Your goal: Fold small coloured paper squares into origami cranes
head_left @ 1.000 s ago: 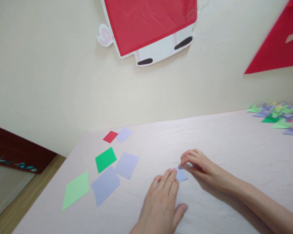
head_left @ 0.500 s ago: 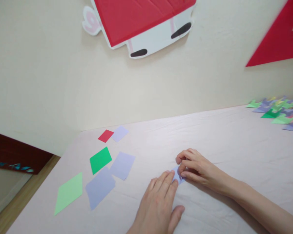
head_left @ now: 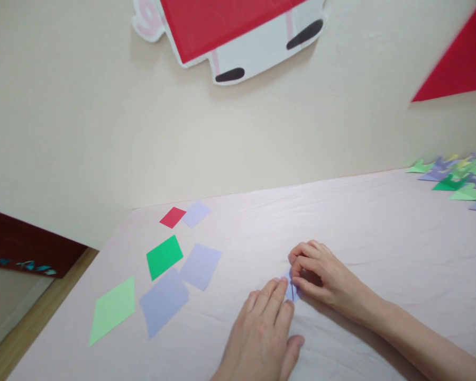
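A small piece of light purple paper lies on the pale cloth, partly folded and mostly covered by my fingers. My left hand rests flat on its left side, fingers stretched out and thumb apart. At the paper's right edge, my right hand has thumb and fingertips pinched together on a flap, where a dark fold line shows. How many layers are folded cannot be seen.
To the left lie flat paper squares: light green, green, red and several purple ones. Folded paper pieces are heaped at the far right by the wall. The table edge drops off at left.
My right fingers have drawn the paper's right edge over, so less flat purple shows and a fold line appears. Both hands stay close together; the view has shifted slightly.
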The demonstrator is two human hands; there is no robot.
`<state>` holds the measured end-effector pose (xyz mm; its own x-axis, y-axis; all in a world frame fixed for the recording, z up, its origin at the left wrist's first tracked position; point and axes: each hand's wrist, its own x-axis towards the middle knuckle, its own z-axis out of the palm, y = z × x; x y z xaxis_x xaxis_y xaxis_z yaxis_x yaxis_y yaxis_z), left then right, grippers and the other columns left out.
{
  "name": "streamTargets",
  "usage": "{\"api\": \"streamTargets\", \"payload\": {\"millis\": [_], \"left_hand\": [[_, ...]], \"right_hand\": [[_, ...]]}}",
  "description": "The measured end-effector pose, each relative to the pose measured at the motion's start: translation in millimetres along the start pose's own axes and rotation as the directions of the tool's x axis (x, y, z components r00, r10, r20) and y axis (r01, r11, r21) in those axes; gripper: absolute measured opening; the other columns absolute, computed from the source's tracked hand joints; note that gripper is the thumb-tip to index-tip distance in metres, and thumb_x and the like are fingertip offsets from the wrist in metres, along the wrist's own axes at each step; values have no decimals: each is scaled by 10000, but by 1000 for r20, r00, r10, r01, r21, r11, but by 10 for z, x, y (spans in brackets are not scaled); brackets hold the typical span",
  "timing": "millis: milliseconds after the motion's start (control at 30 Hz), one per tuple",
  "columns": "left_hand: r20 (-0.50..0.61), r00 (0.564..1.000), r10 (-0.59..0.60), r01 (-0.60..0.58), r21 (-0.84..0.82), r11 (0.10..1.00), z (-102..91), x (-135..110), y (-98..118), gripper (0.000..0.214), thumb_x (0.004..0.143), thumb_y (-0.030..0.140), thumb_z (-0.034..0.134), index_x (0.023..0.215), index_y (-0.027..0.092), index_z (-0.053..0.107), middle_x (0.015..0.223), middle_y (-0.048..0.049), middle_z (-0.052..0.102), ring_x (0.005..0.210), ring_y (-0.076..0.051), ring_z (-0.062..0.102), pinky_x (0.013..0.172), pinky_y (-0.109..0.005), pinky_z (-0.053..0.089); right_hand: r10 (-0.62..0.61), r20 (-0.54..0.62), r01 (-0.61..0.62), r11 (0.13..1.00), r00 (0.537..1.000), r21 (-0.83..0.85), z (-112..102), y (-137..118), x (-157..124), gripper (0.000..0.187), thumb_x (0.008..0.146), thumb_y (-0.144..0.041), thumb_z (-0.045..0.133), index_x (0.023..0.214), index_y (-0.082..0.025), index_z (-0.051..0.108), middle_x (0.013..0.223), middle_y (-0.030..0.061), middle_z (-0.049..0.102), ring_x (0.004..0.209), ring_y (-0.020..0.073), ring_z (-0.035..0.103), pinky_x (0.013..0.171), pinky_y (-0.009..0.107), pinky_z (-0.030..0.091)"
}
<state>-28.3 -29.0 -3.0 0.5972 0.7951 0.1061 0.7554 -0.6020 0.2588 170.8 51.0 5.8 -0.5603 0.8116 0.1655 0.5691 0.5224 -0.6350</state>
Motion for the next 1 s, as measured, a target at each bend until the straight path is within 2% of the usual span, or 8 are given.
{"api": "streamTargets", "payload": {"millis": [167, 633, 1000], "left_hand": [[-27, 999, 27, -26, 38, 999, 20, 5, -11, 515, 934, 426, 533, 1375, 170, 464, 1449, -133, 488, 1298, -302, 486, 994, -428, 460], [-47, 997, 61, -53, 156, 986, 23, 8, -13, 545, 950, 498, 483, 1383, 167, 464, 1454, -95, 490, 1278, -272, 496, 968, -398, 457], [-46, 997, 57, -49, 167, 985, 46, 0, -5, 548, 947, 512, 483, 1371, 165, 478, 1463, -93, 480, 1287, -264, 486, 966, -398, 452]], "right_hand": [[-17, -19, 17, 1000, 1000, -13, 21, -10, -11, 132, 849, -162, 586, 733, -215, 616, 898, 50, 624, 877, 220, 531, 788, 363, 416], [-1, 6, 2, 997, 1000, -81, 71, -26, -33, 140, 839, -91, 573, 744, -193, 550, 798, 31, 604, 801, 207, 498, 744, 357, 369], [6, 14, -5, 995, 1000, -99, 91, -13, -36, 132, 851, -107, 568, 758, -195, 535, 784, 32, 601, 782, 211, 486, 722, 352, 353]]}}
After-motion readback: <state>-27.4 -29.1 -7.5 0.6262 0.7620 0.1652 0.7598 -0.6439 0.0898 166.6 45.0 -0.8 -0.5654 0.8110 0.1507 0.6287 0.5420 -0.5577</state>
